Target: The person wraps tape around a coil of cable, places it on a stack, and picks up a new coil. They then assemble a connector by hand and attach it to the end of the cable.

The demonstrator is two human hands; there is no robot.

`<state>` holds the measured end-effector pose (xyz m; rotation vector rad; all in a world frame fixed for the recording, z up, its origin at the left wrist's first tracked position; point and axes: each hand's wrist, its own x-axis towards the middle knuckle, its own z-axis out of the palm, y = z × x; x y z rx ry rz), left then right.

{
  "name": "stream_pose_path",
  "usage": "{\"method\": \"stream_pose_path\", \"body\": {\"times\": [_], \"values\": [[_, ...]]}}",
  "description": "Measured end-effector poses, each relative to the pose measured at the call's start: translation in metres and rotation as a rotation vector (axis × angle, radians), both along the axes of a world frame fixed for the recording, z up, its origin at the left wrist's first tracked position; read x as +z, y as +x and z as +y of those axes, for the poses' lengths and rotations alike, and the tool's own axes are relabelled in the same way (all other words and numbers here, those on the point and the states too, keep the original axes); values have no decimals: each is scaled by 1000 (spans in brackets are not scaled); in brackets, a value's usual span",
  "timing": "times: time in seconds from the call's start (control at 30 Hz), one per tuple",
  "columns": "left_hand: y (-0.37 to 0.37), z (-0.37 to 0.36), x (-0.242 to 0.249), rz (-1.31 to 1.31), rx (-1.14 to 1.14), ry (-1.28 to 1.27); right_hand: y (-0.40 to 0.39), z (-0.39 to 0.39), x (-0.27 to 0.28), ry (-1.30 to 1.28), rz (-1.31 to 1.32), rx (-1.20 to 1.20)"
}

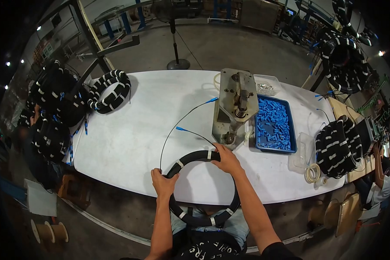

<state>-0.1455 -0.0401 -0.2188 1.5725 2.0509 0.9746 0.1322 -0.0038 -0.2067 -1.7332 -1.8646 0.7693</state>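
A black cable coil (199, 156) bound with white tape bands is held at the front edge of the white table, its lower part over the lap. My left hand (164, 183) grips the coil's left side, fingers closed round it. My right hand (226, 159) is closed on its upper right side. Two thin black cable ends rise from the coil, one tipped with a blue connector (212, 100) near the metal press (237, 102), the other with a blue connector (180, 128) lying further left. The press stands just beyond my right hand.
A blue tray (295, 145) of blue connectors sits right of the press, near clear plastic containers (304, 151) and a tape roll (312, 173). Taped coils stand at the table's left (110, 91) and right (339, 146). A person (383, 173) is at far right.
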Motion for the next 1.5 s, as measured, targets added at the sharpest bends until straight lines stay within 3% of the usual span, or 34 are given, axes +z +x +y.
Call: {"method": "stream_pose_path", "body": {"times": [0.27, 0.37, 0.43, 0.67, 0.93, 1.17, 1.27, 1.33, 1.5], "values": [[2, -1, 11, 74, -28, 92, 1, -3, 2, -30, -57, -8], [-2, -8, 2, -36, -35, 169, 1, -5, -8, 23, -66, -17], [-6, -2, -8, -486, 145, 175, 1, -4, -6, 74, -63, -21], [-13, -2, -21, -525, 260, 199, -2, -6, 0, 12, -71, -25], [-9, -5, -11, -351, -12, 413, 1, -4, -4, 6, -57, -31], [-7, -4, 0, -280, -163, 392, 1, -18, 8, -8, -62, -27], [-5, 0, 1, -232, -279, 422, 4, -34, 5, 3, -98, -84], [1, 8, 1, -190, -502, 547, 9, -43, 4, 32, -122, -127], [27, 26, 14, -76, -653, 362, 19, -68, 10, -15, -54, -253]]}}
